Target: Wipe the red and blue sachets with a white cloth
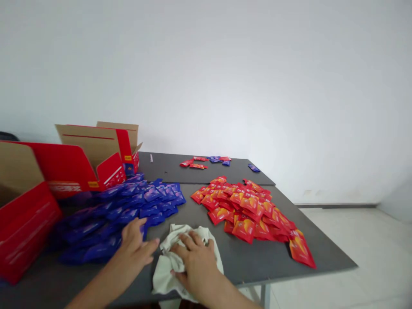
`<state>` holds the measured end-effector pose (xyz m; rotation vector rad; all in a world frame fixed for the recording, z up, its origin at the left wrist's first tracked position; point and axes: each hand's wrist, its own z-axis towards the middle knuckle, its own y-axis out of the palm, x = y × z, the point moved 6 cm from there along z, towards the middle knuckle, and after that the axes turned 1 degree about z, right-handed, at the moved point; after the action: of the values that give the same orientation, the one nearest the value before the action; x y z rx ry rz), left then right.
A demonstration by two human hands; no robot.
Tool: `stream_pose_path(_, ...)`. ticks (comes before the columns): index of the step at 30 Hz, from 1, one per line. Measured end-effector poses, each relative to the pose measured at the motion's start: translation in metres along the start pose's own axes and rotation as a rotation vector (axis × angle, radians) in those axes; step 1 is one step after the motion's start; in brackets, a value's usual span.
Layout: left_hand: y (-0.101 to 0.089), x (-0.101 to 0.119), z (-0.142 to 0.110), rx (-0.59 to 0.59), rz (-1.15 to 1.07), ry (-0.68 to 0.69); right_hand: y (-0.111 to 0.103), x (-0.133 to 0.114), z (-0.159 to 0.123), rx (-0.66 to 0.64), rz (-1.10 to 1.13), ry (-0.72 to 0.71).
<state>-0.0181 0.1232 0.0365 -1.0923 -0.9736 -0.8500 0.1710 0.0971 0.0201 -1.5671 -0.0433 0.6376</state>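
A crumpled off-white cloth [162, 274] lies at the front edge of the dark table. My right hand [201, 264] presses down on it, its fingers bent into the folds and the thumb to the left. To the left of the cloth, my left hand [137, 244] hovers with fingers apart and nothing in them, beside a heap of blue sachets [128, 204]. Its fingertips overlap the near edge of that heap in view; whether they touch cannot be told. A heap of red sachets [243, 206] lies to the right of the cloth.
Open red cardboard boxes [72, 165] stand along the left side behind the blue heap. Several loose red sachets [198, 166] and blue sachets [253, 168] lie farther back. The dark table [309, 240] ends at the right above a pale tiled floor [360, 249]. A white wall rises behind.
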Motion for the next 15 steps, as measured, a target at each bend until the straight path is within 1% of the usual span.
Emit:
stream_pose_path(1,-0.008,0.015,0.007,-0.039,0.038,0.038,0.002,0.001,0.001,0.02,-0.024,0.061)
stream_pose_path(3,-0.015,0.054,0.024,-0.106,0.295,0.258,0.001,0.004,0.0,0.069,-0.066,0.204)
stream_pose_path(5,-0.008,0.09,0.045,-0.189,0.525,0.477,-0.003,0.005,-0.002,0.132,-0.084,0.314)
stream_pose_path(6,-0.001,0.102,0.058,-0.233,0.64,0.562,-0.005,0.005,-0.003,0.156,-0.083,0.354)
stream_pose_path(7,0.008,0.11,0.073,-0.277,0.772,0.619,-0.006,0.006,-0.004,0.167,-0.08,0.389)
stream_pose_path(8,0.019,0.112,0.09,-0.337,0.893,0.654,-0.007,0.008,-0.004,0.164,-0.08,0.423)
stream_pose_path(10,0.039,0.11,0.13,-0.404,1.046,0.708,-0.008,0.015,-0.005,0.13,-0.09,0.485)
stream_pose_path(12,0.061,0.099,0.174,-0.479,1.162,0.728,-0.01,0.022,-0.004,0.113,-0.116,0.515)
stream_pose_path(13,0.073,0.092,0.196,-0.538,1.216,0.721,-0.011,0.025,-0.004,0.117,-0.133,0.522)
stream_pose_path(14,0.085,0.084,0.219,-0.6,1.29,0.67,-0.011,0.028,-0.003,0.123,-0.15,0.525)
stream_pose_path(15,0.096,0.082,0.242,-0.572,1.302,0.638,-0.01,0.03,-0.003,0.132,-0.171,0.523)
